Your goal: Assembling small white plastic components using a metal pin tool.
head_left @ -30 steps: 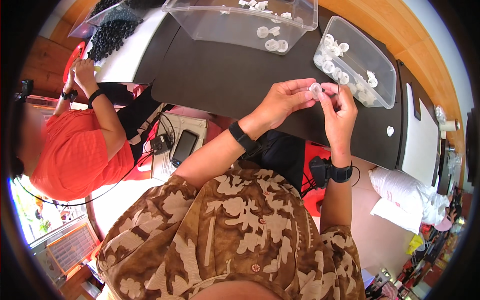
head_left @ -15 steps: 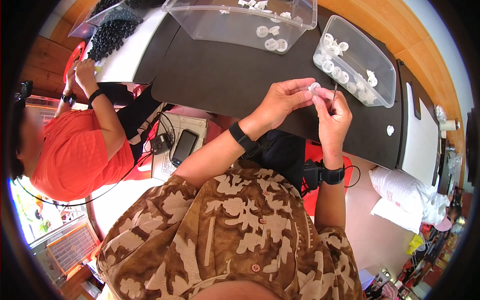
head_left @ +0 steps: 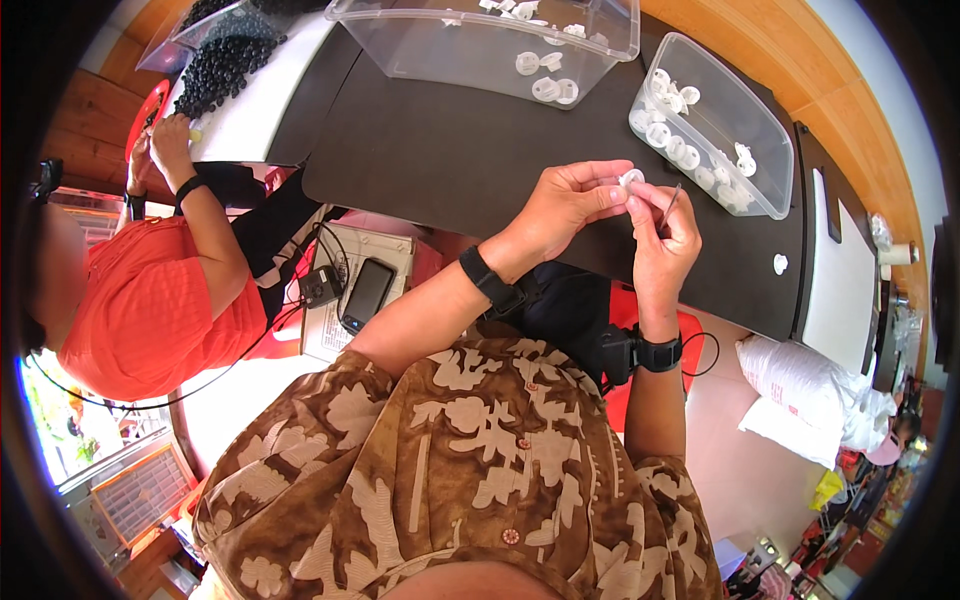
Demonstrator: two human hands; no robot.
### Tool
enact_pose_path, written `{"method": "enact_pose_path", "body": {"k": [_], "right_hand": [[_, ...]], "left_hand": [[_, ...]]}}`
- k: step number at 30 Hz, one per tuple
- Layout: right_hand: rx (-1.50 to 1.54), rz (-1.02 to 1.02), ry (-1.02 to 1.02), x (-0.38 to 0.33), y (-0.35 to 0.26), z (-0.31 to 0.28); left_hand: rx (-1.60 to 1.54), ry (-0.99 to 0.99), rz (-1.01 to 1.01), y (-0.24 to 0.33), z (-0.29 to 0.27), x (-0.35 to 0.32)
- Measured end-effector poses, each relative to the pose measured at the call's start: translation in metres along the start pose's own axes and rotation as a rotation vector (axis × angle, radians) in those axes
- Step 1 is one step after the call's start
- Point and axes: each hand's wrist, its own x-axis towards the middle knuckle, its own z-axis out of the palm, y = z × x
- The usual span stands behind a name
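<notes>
My left hand (head_left: 566, 208) pinches a small white round plastic part (head_left: 630, 177) between thumb and fingers, above the near part of the dark table. Close against it, my right hand (head_left: 664, 240) has its fingertips at the part's right edge. A thin dark metal tool (head_left: 674, 193), its kind not clear, sticks up from between the right fingers. Beyond my hands stands a clear bin (head_left: 440, 65) with several white parts in it. A smaller clear bin (head_left: 768, 160) to its right holds more of them. One loose white part (head_left: 780, 264) lies on the table at the right.
A co-worker in an orange shirt (head_left: 165, 300) sits at the left, hands by a heap of small black pieces (head_left: 222, 75) on a white surface. A phone (head_left: 369, 296) rests on a box at my left. White sacks (head_left: 795, 385) stand on the floor at the right.
My right hand has turned slightly, and the metal tool now tilts more to the right. The white part remains between my fingertips. The co-worker's hands have shifted slightly.
</notes>
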Motion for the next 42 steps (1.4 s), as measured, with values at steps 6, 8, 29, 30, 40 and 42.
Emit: {"method": "enact_pose_path", "body": {"k": [6, 8, 29, 30, 40, 42], "right_hand": [[-0.155, -0.192, -0.039, 0.004, -0.004, -0.003], [-0.168, -0.213, -0.044, 0.004, -0.004, -0.003], [-0.105, 0.054, -0.126, 0.007, -0.002, -0.019], [-0.105, 0.052, -0.124, 0.006, -0.001, -0.017], [-0.197, -0.054, -0.084, 0.002, -0.018, -0.002], [-0.181, -0.075, -0.102, 0.004, -0.013, -0.008]], "left_hand": [[0.002, -0.005, 0.001, -0.001, -0.001, 0.000], [-0.002, -0.010, -0.001, -0.001, -0.002, 0.000], [0.064, -0.130, 0.018, -0.001, -0.004, 0.000], [0.063, -0.112, 0.035, -0.002, -0.003, 0.001], [0.094, -0.087, 0.085, -0.006, -0.006, 0.000], [-0.043, -0.103, 0.045, -0.002, -0.007, 0.001]]}}
